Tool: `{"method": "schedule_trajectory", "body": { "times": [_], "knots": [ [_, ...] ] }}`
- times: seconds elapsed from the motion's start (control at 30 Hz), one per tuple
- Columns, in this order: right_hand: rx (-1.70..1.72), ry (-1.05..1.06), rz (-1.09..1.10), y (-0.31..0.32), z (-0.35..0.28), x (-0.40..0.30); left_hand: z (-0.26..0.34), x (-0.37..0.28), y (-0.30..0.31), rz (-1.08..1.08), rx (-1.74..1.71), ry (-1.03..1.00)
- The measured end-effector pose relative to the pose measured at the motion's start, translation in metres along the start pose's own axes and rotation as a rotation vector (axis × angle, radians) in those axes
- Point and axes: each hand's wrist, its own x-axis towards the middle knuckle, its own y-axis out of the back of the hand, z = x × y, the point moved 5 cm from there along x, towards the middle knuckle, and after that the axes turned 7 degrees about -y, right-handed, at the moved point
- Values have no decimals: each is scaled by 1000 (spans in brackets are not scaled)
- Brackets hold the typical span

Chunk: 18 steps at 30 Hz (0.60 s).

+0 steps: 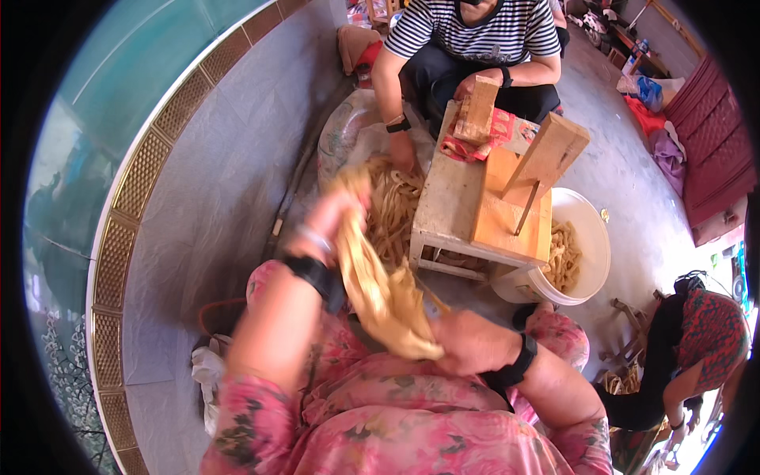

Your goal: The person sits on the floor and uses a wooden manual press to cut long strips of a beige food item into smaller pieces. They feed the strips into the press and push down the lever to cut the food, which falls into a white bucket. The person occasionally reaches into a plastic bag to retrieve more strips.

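Note:
A bundle of yellowish strips [380,297], of a material I cannot tell, stretches between my two hands above my lap. My left hand [332,222], blurred, is closed around its upper end. Around its lower end my right hand [472,342] is closed, near my right knee. Beyond the bundle, a heap of similar strips [395,205] lies in a large plastic bag [344,130], left of a low bench [445,202]. On the bench is a wooden board [484,217] with an upright wooden block [549,154] and a thin rod.
A white bucket [602,255] of short yellowish pieces stands right of the bench. Across from me, a person in a striped shirt [475,35] reaches into the heap. Another person [712,332] bends over at the right. A tiled wall [202,196] runs along the left.

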Motion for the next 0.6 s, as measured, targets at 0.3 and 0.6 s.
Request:
{"method": "schedule_trajectory", "body": {
  "times": [0.3,0.6],
  "knots": [
    [52,158,391,58,-36,23,222,-105,-148,-319,341,-713],
    [-138,-253,377,-8,62,7,54,-115,-63,-281,716,-244]
  ]
}}
